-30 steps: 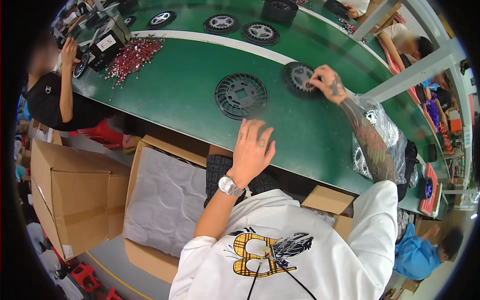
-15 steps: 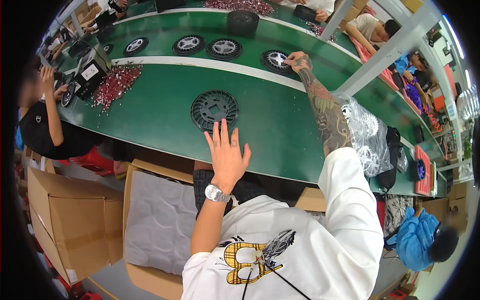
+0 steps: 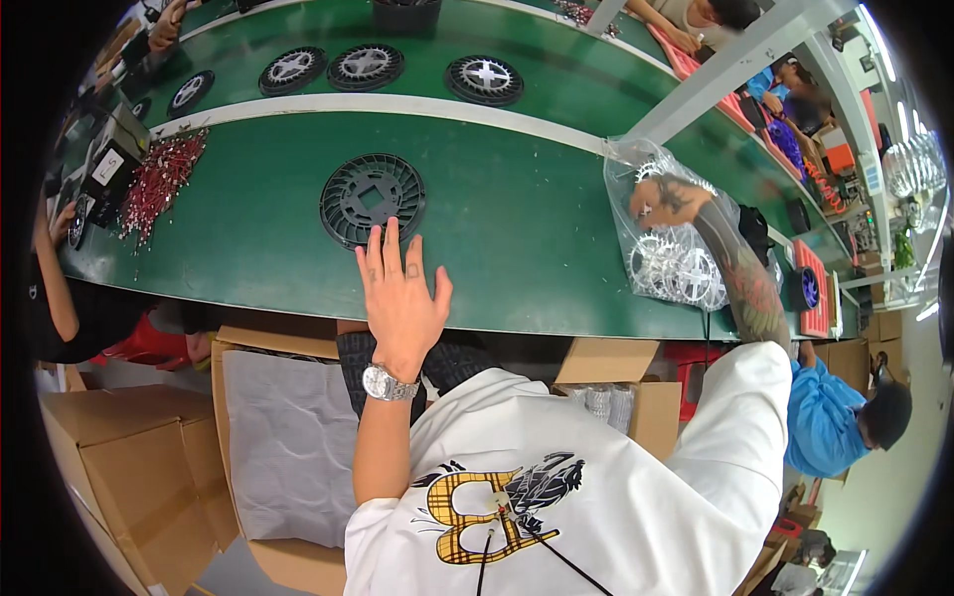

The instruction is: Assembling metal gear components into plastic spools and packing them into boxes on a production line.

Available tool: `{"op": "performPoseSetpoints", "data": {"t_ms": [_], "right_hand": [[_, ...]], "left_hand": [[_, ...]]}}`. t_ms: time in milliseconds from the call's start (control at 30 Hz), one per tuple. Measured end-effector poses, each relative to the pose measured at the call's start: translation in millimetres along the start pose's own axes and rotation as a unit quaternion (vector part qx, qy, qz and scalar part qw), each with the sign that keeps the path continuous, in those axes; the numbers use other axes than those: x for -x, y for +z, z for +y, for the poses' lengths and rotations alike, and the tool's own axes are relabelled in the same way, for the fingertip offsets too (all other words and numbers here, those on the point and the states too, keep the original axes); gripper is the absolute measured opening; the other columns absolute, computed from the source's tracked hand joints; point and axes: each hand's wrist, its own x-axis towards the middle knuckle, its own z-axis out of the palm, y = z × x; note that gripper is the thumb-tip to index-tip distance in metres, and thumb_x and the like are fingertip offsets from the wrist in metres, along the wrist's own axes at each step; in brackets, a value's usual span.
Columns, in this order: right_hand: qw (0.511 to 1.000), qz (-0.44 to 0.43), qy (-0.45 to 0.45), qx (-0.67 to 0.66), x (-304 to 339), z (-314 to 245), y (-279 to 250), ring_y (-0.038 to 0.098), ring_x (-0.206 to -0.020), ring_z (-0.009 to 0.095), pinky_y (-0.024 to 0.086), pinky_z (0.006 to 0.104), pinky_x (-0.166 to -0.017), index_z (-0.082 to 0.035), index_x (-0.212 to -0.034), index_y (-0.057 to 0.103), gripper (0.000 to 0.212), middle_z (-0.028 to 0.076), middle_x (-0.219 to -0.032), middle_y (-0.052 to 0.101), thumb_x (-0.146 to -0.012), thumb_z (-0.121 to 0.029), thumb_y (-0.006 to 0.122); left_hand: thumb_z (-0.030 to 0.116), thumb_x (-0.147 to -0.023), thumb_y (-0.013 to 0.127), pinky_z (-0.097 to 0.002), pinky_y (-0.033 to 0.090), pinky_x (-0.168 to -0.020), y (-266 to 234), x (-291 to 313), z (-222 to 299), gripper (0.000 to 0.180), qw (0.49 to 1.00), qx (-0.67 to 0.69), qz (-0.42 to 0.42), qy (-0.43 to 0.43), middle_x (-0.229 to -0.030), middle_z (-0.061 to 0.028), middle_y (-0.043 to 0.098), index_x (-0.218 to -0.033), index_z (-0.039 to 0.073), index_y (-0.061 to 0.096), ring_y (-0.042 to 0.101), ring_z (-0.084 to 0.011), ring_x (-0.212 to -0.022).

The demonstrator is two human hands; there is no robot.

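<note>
A round black plastic wheel cover (image 3: pixel 374 200) with slotted spokes and a square hole in its centre lies flat on the green work surface (image 3: pixel 507 219). My left hand (image 3: pixel 404 298) is open, fingers spread, with its fingertips at the cover's near rim. To the right, my right hand (image 3: pixel 673 202) is at a clear plastic bag (image 3: pixel 646 260) of silver cross-shaped inserts (image 3: pixel 696 276). Motion blur and the bag hide the fingers of that hand, so its grip cannot be made out.
Beyond a pale divider rail (image 3: pixel 417 104), several black covers with silver inserts (image 3: pixel 484 79) lie in a row. A pile of red wires (image 3: pixel 164 179) sits at the left beside a black box (image 3: pixel 111 169). Cardboard boxes (image 3: pixel 139 477) stand below the table's near edge. Other people work around.
My right hand has left the far cover with the silver insert and moved nearer and right to the plastic bag. My left hand stays at the near cover. The view has shifted.
</note>
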Motion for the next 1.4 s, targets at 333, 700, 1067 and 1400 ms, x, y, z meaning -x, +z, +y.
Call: {"op": "performPoseSetpoints", "data": {"t_ms": [333,700,1067,1400], "right_hand": [[0.982,0.098,-0.018,-0.158,38,0,-22,0.065,-0.079,0.017,0.051,0.0339,-0.076,-0.004,-0.098,0.071,0.021,0.007,-0.084,0.07,-0.085,-0.019,0.074],[0.874,0.153,-0.085,-0.454,-34,-71,-29,0.066,-0.081,0.011,0.053,0.0267,-0.073,0.0,-0.122,0.063,0.03,0.006,-0.09,0.069,-0.093,-0.008,0.069],[0.966,0.215,-0.141,0.017,-32,-102,-38,0.061,-0.109,0.032,0.051,0.0423,-0.09,-0.003,-0.101,0.066,0.022,0.009,-0.116,0.06,-0.08,0.0,0.071],[0.913,0.364,-0.163,-0.089,-66,-177,-29,0.067,-0.099,0.037,0.054,0.0409,-0.085,-0.004,-0.098,0.071,0.02,0.015,-0.115,0.069,-0.085,-0.018,0.075]], "left_hand": [[0.027,-0.09,0.063,-0.0553,0.026,-0.121,3,0,3,0.048,1.0,0.002,0.001,0.017,-0.154,-0.0205,0.043,-0.126,-0.004,0.065,0.035,-0.039,-0.146],[0.024,-0.087,0.066,-0.0561,0.03,-0.119,1,0,3,0.046,0.999,0.016,0.029,0.026,-0.149,-0.0207,0.048,-0.123,-0.003,0.066,0.04,-0.0399,-0.141],[0.021,-0.085,0.071,-0.0554,0.034,-0.116,-2,3,-2,0.03,0.994,0.083,0.05,0.056,-0.134,-0.0157,0.056,-0.107,0.001,0.068,0.048,-0.0366,-0.131],[0.014,-0.083,0.073,-0.051,0.042,-0.111,-3,6,-7,0.014,0.981,0.133,0.056,0.13,-0.125,-0.0095,0.065,-0.094,0.005,0.071,0.057,-0.0303,-0.122]]}}
